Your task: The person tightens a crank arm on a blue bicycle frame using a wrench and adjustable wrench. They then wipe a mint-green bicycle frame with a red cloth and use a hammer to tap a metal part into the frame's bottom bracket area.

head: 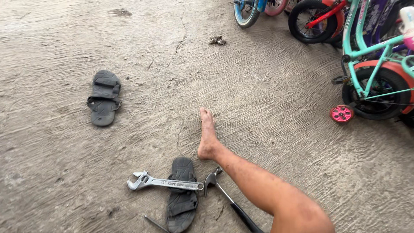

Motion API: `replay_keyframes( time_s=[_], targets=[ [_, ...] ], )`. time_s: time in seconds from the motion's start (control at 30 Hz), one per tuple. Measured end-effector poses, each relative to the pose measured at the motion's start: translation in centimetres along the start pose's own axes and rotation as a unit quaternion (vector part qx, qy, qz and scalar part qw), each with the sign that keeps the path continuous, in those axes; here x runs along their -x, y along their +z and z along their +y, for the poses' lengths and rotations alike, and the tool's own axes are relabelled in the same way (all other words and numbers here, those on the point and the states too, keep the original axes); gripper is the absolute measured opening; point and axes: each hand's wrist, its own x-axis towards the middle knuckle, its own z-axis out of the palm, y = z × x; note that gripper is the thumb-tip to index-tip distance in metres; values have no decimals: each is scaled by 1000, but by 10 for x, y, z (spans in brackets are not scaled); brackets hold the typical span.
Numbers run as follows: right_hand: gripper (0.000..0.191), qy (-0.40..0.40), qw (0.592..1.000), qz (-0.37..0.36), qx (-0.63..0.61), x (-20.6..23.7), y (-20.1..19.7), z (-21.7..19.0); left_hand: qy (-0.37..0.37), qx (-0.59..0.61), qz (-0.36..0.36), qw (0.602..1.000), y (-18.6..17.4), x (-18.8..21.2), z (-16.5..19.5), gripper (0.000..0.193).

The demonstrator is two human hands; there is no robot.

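Adjustable wrench lying at 6 o'clock on concrete floor, long axis from 9 to 3 o'clock, jaw end toward 9, handle end resting across black sandal. Just beside, toward 4 o'clock: claw hammer, head touching bare leg. Farther, at 10 o'clock, second sandal. Farthest, at 2 o'clock, small bicycles. Hands out of view: cannot tell spread or closed, nor which one nearer.

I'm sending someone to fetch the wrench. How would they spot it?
Start at the bare leg stretched across the concrete floor. Left of it lies a black sandal; the adjustable wrench lies across its top. It is shiny silver, unlike the black-handled hammer.
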Motion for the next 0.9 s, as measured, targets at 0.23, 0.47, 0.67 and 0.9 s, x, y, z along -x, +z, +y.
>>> replay_keyframes(
  time_s=[0.23, 0.47, 0.67, 0.9],
  targets=[
    [89, 113, 940, 67, -314, -58, -6, 29, 176, 12, -123, 977, 46, -166, 154, 112],
    [103, 127, 988, -6, -83, -105, 21, 45, 148, -5, -189, 971, 145, -259, 230, 110],
    [104, 37, 998, 8, -39, -94, 51, 65, 186, -21, -134, 973, 101, -201, 152, 131],
    [94, 68, 955, 9, -289, -49, 65, 14, 85, -173, -144, 971, -24, 67, -44, 109]
  ],
)
